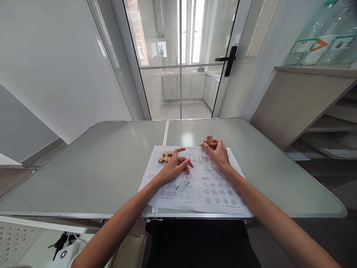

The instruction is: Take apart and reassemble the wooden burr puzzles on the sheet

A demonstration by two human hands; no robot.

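While both forearms reach forward over the near edge of the worktop, the two hands are set apart above a printed paper sheet, the left one nearer the body and the right one farther out; the left forearm slants up and to the right, and its wrist bends so that the left hand lies low over the sheet's left half, back upward, fingers loosely spread and pointing right; it appears to have hold of nothing. Just beside its knuckles, on the upper left of the sheet, lies a cluster of small wooden blocks, partly covered by the hand; whether skin and wood touch, I cannot tell.

The right forearm slants up and to the left, and the right hand is curled at the sheet's far edge; its thumb and fingers are drawn nearly together on a thin wooden bar, which lies roughly crosswise in the grip; just behind the bar stands an upright wooden block with a dark mark on its face; other wood below is mostly hidden by the fingers. Beyond the worktop is a glazed door with a black handle.
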